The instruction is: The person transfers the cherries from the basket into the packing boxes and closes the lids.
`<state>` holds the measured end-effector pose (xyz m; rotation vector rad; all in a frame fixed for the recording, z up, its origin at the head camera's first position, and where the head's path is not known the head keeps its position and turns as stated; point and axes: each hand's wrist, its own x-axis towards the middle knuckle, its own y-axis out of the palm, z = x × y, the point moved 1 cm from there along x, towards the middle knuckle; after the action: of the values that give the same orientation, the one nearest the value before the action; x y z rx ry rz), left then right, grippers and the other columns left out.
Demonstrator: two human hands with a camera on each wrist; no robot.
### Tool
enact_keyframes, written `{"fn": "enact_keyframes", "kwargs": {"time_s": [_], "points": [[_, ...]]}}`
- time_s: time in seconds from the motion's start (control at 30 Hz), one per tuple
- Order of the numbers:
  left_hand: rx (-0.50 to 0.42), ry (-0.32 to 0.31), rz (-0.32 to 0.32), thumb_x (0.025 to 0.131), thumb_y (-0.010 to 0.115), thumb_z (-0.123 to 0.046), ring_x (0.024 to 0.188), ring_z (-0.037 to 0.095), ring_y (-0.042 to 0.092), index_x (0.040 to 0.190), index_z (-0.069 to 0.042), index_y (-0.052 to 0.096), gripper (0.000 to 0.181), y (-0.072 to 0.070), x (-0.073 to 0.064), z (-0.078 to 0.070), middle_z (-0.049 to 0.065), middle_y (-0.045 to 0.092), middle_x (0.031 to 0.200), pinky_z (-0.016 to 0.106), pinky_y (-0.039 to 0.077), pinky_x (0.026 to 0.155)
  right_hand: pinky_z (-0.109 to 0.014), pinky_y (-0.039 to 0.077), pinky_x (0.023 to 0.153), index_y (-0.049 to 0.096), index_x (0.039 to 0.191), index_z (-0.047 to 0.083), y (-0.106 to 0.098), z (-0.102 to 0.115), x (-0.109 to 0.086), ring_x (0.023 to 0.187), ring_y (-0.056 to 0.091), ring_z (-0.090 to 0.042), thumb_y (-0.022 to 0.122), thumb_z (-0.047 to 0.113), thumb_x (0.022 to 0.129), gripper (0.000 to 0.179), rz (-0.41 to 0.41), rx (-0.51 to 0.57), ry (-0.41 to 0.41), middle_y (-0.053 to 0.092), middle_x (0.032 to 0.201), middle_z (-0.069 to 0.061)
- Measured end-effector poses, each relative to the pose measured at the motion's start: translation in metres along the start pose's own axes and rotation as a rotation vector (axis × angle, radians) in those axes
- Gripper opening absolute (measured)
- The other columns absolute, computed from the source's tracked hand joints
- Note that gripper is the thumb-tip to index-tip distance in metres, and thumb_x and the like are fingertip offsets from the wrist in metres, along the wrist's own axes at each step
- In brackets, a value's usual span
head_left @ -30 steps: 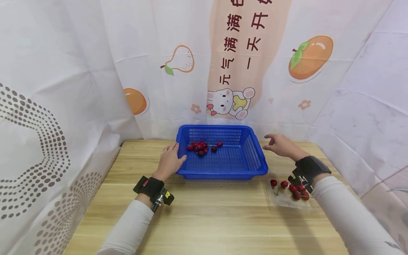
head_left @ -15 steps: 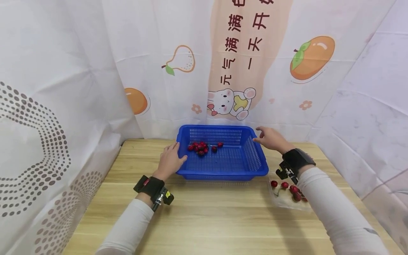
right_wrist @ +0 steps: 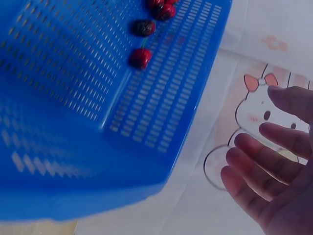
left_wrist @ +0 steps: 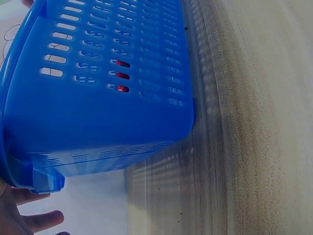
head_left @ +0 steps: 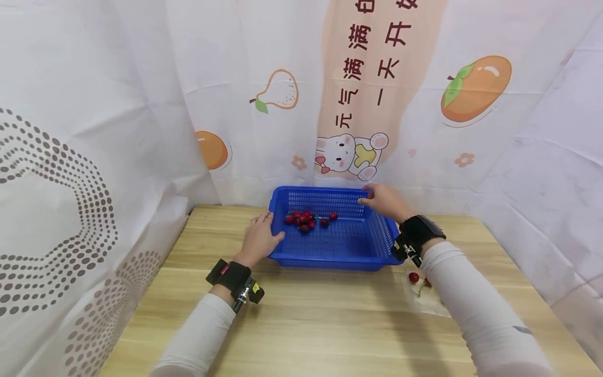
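A blue slotted plastic basket (head_left: pixel 330 263) stands on the table near the curtain. Several dark red cherries (head_left: pixel 303 220) lie in its left half, some showing stems. My left hand (head_left: pixel 258 239) rests at the left rim, thumb toward the inside; the left wrist view shows its loosely straight fingers (left_wrist: pixel 44 221) beyond the rim's corner. Over the back right corner of the basket is my right hand (head_left: pixel 386 202). In the right wrist view its fingers (right_wrist: pixel 259 171) are spread beside the rim, with nothing between them.
A clear plastic tray (head_left: pixel 431 308) sits at the right of the basket, partly hidden under the right forearm. A cherry (head_left: pixel 413 277) shows in it. A printed curtain (head_left: pixel 264 152) hangs close behind the basket, and pale curtains flank the wooden table (head_left: pixel 301 324).
My right hand has moved left from beside the basket to above its back right corner, its forearm now covering most of the tray. The left hand stays at the rim. The head view shifts slightly.
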<state>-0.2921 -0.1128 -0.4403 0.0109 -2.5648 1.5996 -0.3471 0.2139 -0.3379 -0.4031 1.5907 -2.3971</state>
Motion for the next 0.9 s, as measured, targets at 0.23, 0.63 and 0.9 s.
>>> {"fn": "enact_keyframes", "kwargs": {"time_s": [0.23, 0.63, 0.9], "points": [[-0.040, -0.001, -0.006, 0.090, 0.065, -0.041, 0.141, 0.037, 0.035, 0.148, -0.002, 0.038, 0.075, 0.005, -0.001, -0.002, 0.016, 0.037, 0.155, 0.056, 0.033, 0.112, -0.033, 0.047, 0.065, 0.061, 0.122, -0.007, 0.013, 0.013, 0.011, 0.071, 0.059, -0.023, 0.065, 0.023, 0.092, 0.043, 0.001, 0.017, -0.015, 0.067, 0.085, -0.016], [-0.039, -0.002, -0.009, 0.090, 0.065, -0.040, 0.141, 0.037, 0.035, 0.147, -0.002, 0.038, 0.075, 0.003, -0.004, 0.000, 0.016, 0.037, 0.154, 0.056, 0.033, 0.112, -0.038, 0.050, 0.072, 0.064, 0.121, -0.004, 0.033, 0.029, 0.028, 0.077, 0.060, -0.023, 0.069, 0.020, 0.089, 0.040, 0.033, 0.003, -0.028, 0.067, 0.090, -0.014], [-0.028, -0.012, -0.013, 0.090, 0.064, -0.042, 0.142, 0.037, 0.034, 0.148, -0.003, 0.038, 0.074, 0.001, 0.000, 0.001, 0.016, 0.036, 0.156, 0.058, 0.028, 0.113, -0.040, 0.049, 0.077, 0.067, 0.119, 0.002, 0.046, 0.030, 0.043, 0.086, 0.058, -0.024, 0.068, 0.023, 0.090, 0.036, 0.062, -0.022, -0.106, 0.066, 0.096, -0.011]]}}
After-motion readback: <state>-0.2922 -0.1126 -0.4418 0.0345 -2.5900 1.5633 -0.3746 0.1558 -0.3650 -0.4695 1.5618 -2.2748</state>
